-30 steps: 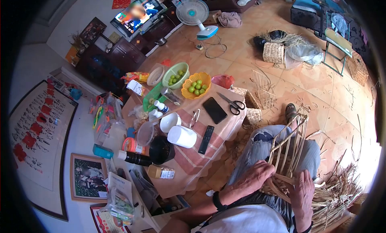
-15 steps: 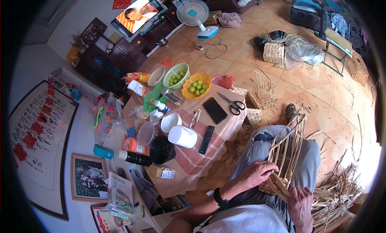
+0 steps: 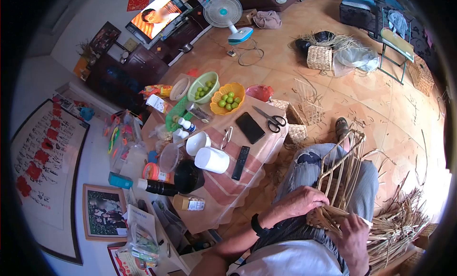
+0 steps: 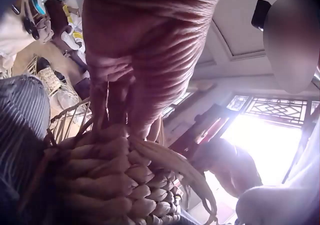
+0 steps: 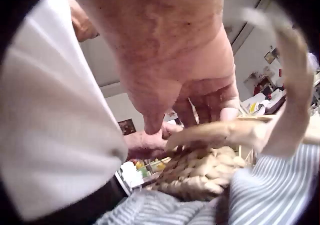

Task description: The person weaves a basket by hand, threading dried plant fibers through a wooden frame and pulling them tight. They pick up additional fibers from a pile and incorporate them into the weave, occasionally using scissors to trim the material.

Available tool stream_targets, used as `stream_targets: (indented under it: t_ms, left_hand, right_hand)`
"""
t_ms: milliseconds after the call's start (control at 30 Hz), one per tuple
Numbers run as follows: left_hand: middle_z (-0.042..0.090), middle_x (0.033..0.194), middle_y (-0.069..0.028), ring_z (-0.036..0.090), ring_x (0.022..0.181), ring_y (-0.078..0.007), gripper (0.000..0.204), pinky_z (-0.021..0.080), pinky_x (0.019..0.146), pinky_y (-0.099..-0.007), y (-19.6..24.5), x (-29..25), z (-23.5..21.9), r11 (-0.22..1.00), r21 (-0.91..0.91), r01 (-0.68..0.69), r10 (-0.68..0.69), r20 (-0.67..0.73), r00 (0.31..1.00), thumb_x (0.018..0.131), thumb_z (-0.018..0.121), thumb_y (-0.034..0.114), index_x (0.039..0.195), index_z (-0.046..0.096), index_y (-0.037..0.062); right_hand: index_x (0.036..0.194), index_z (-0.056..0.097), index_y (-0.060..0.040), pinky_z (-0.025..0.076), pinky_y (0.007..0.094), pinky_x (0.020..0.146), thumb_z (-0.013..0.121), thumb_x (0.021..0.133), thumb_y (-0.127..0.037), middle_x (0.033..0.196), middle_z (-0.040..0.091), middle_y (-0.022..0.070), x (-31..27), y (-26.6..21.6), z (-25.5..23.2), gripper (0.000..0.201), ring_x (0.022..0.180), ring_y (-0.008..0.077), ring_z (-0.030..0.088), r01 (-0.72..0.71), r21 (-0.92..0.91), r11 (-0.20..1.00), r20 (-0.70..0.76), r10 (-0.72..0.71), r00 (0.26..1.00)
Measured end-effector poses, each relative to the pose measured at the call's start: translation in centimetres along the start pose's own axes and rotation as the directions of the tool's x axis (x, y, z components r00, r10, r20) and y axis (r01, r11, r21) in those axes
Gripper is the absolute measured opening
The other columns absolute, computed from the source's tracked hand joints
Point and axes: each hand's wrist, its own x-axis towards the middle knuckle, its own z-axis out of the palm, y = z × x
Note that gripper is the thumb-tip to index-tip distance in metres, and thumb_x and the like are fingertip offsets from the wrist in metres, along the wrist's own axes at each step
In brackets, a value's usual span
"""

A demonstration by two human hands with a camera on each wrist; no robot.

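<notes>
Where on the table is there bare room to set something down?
Bare tablecloth runs from the remote to the edge nearest the left hand, and between the white canister and labelled jar. Crowded: around the black container, dark bottle and clear tub.

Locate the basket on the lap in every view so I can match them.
Head: basket, lower right.
Left wrist: basket, bottom, left of centre.
Right wrist: basket, low centre.
Shared landmark: striped trousers, beside the basket in the wrist views, beneath it in the head view.
</notes>
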Motion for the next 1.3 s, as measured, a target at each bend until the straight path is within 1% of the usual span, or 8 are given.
stream_targets:
  t_ms: [233,533,700,767,1000,1100,1167,1300]
  left_hand:
    - [0.079,0.100,-0.0146,0.078,0.093,-0.0333,0.024,0.061,0.081,-0.0412,-0.9,-0.2,0.2,0.997,0.040,-0.069,0.071,-0.050,0.996,0.090,0.074,0.002,0.112,0.081,0.0107]
    - [0.080,0.098,-0.0158,0.079,0.089,-0.0314,0.025,0.061,0.079,-0.0401,0.2,0.3,-1.0,0.998,0.008,0.058,-0.058,0.018,0.998,0.090,0.073,-0.002,0.113,0.081,0.0082]
    - [0.080,0.096,-0.0144,0.079,0.090,-0.0336,0.024,0.062,0.082,-0.0411,0.4,-0.1,-1.3,0.993,0.095,-0.075,0.075,0.006,0.997,0.089,0.079,0.005,0.113,0.080,0.0055]
    - [0.080,0.095,-0.0138,0.078,0.090,-0.0339,0.025,0.062,0.083,-0.0416,1.0,-0.5,-1.2,0.990,0.106,-0.092,0.094,-0.013,0.996,0.087,0.082,0.007,0.112,0.079,0.0043]
    - [0.078,0.094,-0.0149,0.076,0.091,-0.0349,0.019,0.060,0.082,-0.0444,0.4,-1.2,2.6,0.995,0.100,0.006,0.018,-0.239,0.971,0.090,0.083,0.015,0.106,0.078,0.0056]
    - [0.078,0.093,-0.0125,0.077,0.091,-0.0341,0.020,0.061,0.083,-0.0440,1.0,-1.5,2.9,0.987,0.127,0.094,-0.057,-0.270,0.961,0.089,0.084,0.017,0.106,0.078,0.0082]
    - [0.078,0.096,-0.0128,0.076,0.094,-0.0333,0.018,0.060,0.087,-0.0435,1.2,-1.5,3.2,0.982,0.151,0.113,-0.068,-0.275,0.959,0.092,0.081,0.017,0.106,0.077,0.0078]
    - [0.077,0.098,-0.0140,0.075,0.096,-0.0350,0.021,0.059,0.088,-0.0444,1.2,-1.5,3.3,0.985,0.148,0.087,-0.042,-0.285,0.958,0.092,0.079,0.014,0.110,0.074,0.0049]
  right_hand:
    - [0.116,0.061,-0.0034,0.056,0.0505,0.068,0.079,0.084,-0.012,0.109,0.066,0.0198,0.6,-2.3,0.7,0.038,0.088,0.0416,0.073,-0.049,-0.043,0.998,0.156,0.055,0.986]
    - [0.109,0.055,0.0010,0.048,0.0509,0.066,0.071,0.103,-0.015,0.081,0.065,0.0275,0.5,-1.5,-2.3,0.023,0.076,0.0505,0.065,-0.250,0.588,0.769,0.391,0.000,0.920]
    - [0.127,0.064,0.0019,0.048,0.0368,0.062,0.068,0.110,-0.020,0.076,0.062,0.0116,1.6,0.0,-3.8,0.028,0.067,0.0182,0.061,-0.334,0.681,0.651,0.344,0.119,0.932]
    - [0.123,0.065,0.0024,0.043,0.0284,0.055,0.067,0.111,-0.022,0.076,0.062,0.0046,2.4,1.4,-4.4,0.028,0.064,0.0123,0.059,-0.620,0.759,0.196,0.578,0.234,0.782]
    - [0.125,0.058,0.0094,0.062,0.0407,0.056,0.053,0.113,-0.036,0.095,0.074,0.0300,0.7,4.1,-5.5,0.047,0.075,0.0433,0.078,-0.249,0.917,-0.312,0.317,0.188,0.930]
    - [0.112,0.063,0.0042,0.062,0.0376,0.058,0.066,0.109,-0.030,0.089,0.073,0.0231,0.7,5.7,-2.4,0.035,0.074,0.0384,0.077,-0.152,0.935,-0.319,0.242,0.265,0.933]
    - [0.125,0.061,0.0022,0.059,0.0311,0.062,0.076,0.104,-0.024,0.093,0.073,0.0153,0.7,5.4,-0.4,0.036,0.078,0.0262,0.077,-0.388,0.896,0.215,0.336,0.243,0.910]
    - [0.135,0.054,0.0010,0.051,0.0259,0.059,0.079,0.102,-0.021,0.095,0.071,0.0062,4.3,-1.5,-2.5,0.047,0.068,0.0114,0.061,-0.430,0.800,0.418,0.286,0.363,0.887]
